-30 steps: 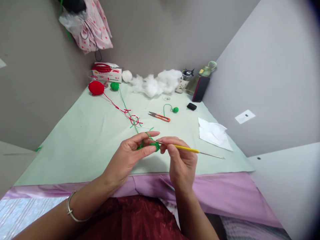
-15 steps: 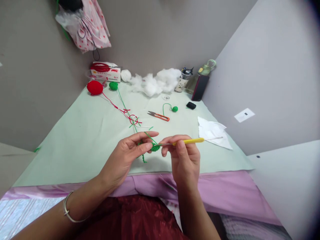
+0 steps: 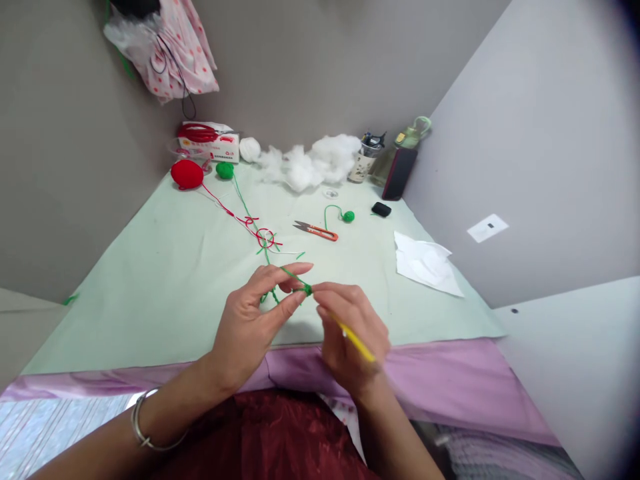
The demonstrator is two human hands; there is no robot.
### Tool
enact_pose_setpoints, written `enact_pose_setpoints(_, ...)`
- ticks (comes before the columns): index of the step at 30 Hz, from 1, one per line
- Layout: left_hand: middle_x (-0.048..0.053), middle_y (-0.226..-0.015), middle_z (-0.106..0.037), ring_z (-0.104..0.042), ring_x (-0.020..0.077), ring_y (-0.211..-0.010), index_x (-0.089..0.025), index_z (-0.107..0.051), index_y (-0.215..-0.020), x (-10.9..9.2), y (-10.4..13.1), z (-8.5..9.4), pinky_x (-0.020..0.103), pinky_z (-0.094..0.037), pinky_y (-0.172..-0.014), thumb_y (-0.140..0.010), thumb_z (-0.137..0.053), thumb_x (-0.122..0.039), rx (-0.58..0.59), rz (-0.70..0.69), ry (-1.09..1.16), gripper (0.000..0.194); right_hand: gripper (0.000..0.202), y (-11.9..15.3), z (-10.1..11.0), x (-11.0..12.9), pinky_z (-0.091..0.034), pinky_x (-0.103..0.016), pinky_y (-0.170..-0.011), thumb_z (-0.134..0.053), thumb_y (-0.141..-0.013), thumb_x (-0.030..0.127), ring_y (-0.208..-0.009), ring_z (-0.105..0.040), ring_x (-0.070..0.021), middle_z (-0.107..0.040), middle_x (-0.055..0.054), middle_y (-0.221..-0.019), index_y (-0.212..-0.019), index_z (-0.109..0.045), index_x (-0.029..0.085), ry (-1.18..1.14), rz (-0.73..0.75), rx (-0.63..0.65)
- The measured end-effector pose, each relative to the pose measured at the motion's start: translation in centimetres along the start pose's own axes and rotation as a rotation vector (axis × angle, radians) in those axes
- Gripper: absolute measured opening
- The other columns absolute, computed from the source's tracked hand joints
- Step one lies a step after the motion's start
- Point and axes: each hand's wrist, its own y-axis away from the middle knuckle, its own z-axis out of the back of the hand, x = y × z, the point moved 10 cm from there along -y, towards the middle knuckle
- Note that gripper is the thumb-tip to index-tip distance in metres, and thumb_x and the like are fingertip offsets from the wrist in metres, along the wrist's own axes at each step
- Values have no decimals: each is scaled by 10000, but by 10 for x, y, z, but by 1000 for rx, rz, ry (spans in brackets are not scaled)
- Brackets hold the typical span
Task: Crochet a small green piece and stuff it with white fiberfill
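Between thumb and fingers, my left hand (image 3: 255,310) pinches a small green crochet piece (image 3: 306,290). Green yarn (image 3: 294,274) runs over its fingers to the piece, and a strand hangs below. My right hand (image 3: 353,333) grips the yellow handle of a crochet hook (image 3: 356,343), its fingertips close against the piece. The hook's metal tip is hidden by fingers. Beyond my hands, the green yarn leads back towards a green yarn ball (image 3: 225,171). Red and white yarn loops (image 3: 265,238) lie across that strand.
Orange thread snips (image 3: 316,231) and a small green ball (image 3: 349,217) lie mid-table. Behind are white stuffing (image 3: 310,163), a red yarn ball (image 3: 187,174), a pen cup (image 3: 364,163) and a dark phone (image 3: 400,173). A white tissue (image 3: 427,263) lies at right.
The hook has swung from pointing right, nearly level, to slanting down towards me. My right hand has turned and closed in on the green piece, which has tilted in my left hand.
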Motion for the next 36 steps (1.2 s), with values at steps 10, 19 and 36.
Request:
enact_pose_setpoints(10, 10, -871, -722, -638, 136, -845, -244, -836, -1153, 35, -2, -19, 238, -476, -835, -790, -893, -275, 141, 450, 532, 368, 231, 3, 8, -41, -576, -336, -650, -543, -1045, 181, -694, -666, -158, -708, -21, -819, -1073, -758, 261, -494, -364, -209)
enact_pose_setpoints(19, -19, -870, -706, -621, 147, -890, -305, -819, -1191, 23, -2, -19, 266, -460, -893, -819, -880, -287, 118, 292, 350, 377, 244, -4, 1, -23, -612, -360, -737, -628, -998, 147, -863, -722, -191, -774, -49, -983, -1121, -780, 294, -257, -227, -101)
enact_pose_setpoints(36, -7, -870, -646, -548, 154, -845, -316, -851, -1112, 29, -3, -14, 277, -424, -808, -798, -878, -305, 159, 323, 273, 315, 151, 6, -10, -61, -559, -299, -667, -649, -1011, 296, -738, -682, -146, -794, -32, -925, -982, -790, 251, -712, -580, -125)
